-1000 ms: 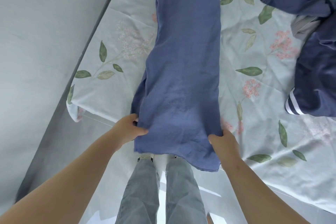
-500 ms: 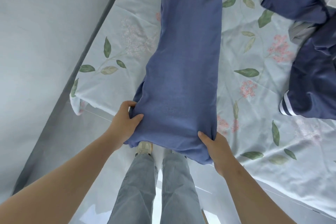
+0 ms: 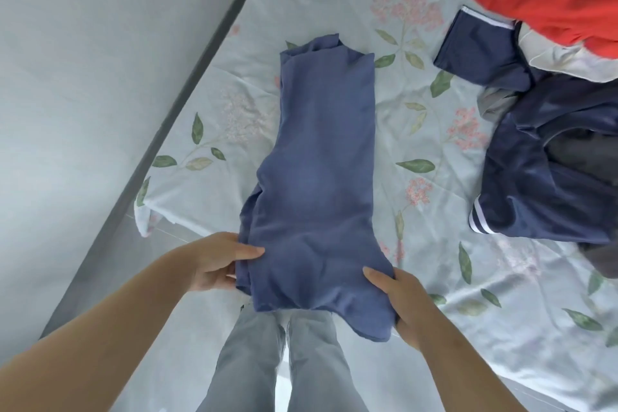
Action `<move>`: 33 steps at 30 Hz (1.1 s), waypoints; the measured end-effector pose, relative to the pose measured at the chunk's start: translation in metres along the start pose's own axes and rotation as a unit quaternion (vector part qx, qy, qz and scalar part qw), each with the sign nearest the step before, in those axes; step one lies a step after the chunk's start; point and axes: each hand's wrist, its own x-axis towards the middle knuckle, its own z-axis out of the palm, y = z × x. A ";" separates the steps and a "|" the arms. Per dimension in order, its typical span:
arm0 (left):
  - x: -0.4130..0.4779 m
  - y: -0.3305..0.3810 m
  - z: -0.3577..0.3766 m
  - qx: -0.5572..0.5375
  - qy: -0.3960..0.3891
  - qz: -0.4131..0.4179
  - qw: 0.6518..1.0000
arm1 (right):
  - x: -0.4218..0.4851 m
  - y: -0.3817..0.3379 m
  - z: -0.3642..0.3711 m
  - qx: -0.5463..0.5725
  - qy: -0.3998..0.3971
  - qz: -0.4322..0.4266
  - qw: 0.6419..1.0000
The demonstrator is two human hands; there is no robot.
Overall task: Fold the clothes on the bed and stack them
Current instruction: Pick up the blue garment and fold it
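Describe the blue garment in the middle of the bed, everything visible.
The blue garment is a plain, matte, slate-blue cloth, cotton-like, folded lengthwise into a long narrow strip. It lies along the floral sheet, far end bunched, near end past the bed's edge. The left hand pinches its near left corner, the right hand its near right corner.

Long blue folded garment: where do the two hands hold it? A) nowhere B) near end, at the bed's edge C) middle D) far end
B: the left hand and right hand each grip a corner of the long blue folded garment at its near end, past the floral bed sheet edge.
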 end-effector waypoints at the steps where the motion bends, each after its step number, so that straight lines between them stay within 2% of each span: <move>1: 0.004 0.007 0.001 -0.044 0.005 0.000 0.999 | 0.004 -0.008 -0.001 0.009 -0.011 0.000 1.000; 4: 0.015 0.033 0.002 -0.198 0.011 -0.010 0.980 | 0.020 -0.037 -0.001 -0.003 -0.007 0.011 1.000; 7: 0.022 0.063 0.001 -0.245 0.043 -0.009 0.968 | 0.040 -0.071 0.004 0.002 0.041 0.033 0.999; 9: 0.030 0.088 -0.001 -0.301 0.044 -0.012 0.953 | 0.054 -0.100 0.011 0.044 0.064 0.045 0.996; 12: 0.044 0.132 -0.006 -0.432 0.029 0.032 0.901 | 0.070 -0.148 0.025 0.200 0.060 0.023 0.978; 15: 0.053 0.177 -0.011 -0.563 -0.054 0.125 0.815 | 0.077 -0.195 0.037 0.404 0.064 -0.123 0.904; 16: 0.055 0.189 -0.015 -0.597 -0.082 0.157 0.782 | 0.080 -0.206 0.040 0.434 0.062 -0.161 0.884; 17: 0.058 0.198 -0.020 -0.600 -0.096 0.190 0.771 | 0.085 -0.213 0.042 0.441 0.063 -0.183 0.876; 18: 0.063 0.205 -0.024 -0.572 -0.084 0.214 0.787 | 0.089 -0.217 0.045 0.428 0.064 -0.193 0.881; 19: 0.066 0.210 -0.025 -0.507 -0.044 0.229 0.830 | 0.098 -0.217 0.047 0.396 0.077 -0.194 0.894; 21: 0.080 0.213 -0.024 -0.251 0.081 0.265 0.928 | 0.113 -0.212 0.055 0.266 0.133 -0.175 0.939; 22: 0.091 0.211 -0.024 -0.107 0.151 0.282 0.941 | 0.122 -0.206 0.058 0.182 0.168 -0.161 0.955; 23: 0.104 0.207 -0.027 0.008 0.208 0.291 0.934 | 0.129 -0.200 0.060 0.104 0.199 -0.152 0.962; 24: 0.118 0.204 -0.031 0.078 0.243 0.280 0.926 | 0.137 -0.195 0.062 0.039 0.224 -0.144 0.963; 25: 0.130 0.201 -0.037 0.106 0.259 0.250 0.927 | 0.145 -0.190 0.062 -0.009 0.241 -0.135 0.961; 28: 0.158 0.201 -0.046 0.103 0.253 0.176 0.946 | 0.166 -0.187 0.060 -0.115 0.281 -0.099 0.948; 33: 0.181 0.228 -0.046 0.049 0.222 0.192 0.955 | 0.196 -0.210 0.058 -0.113 0.310 -0.108 0.938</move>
